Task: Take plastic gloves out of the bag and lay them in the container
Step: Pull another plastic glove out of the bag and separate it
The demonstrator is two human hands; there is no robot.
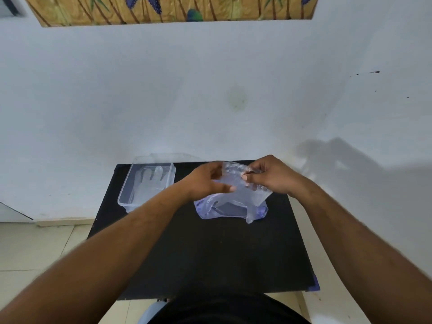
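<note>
A thin clear plastic glove (pixel 240 190) hangs in the air above the middle of the black table (pixel 210 258). My right hand (pixel 272 177) pinches its upper edge between thumb and fingers. My left hand (pixel 207 181) holds its left side, thumb on the front. Below the glove lies the clear plastic bag (pixel 224 210), crumpled, with a bluish tint. At the table's back left stands a clear rectangular container (pixel 124 197); one glove (pixel 149 181) lies flat inside it, fingers toward the wall.
The small black table stands against a white wall (pixel 210 90). Tiled floor (pixel 35 249) shows on the left and right of the table. A patterned picture (pixel 163 8) hangs high on the wall.
</note>
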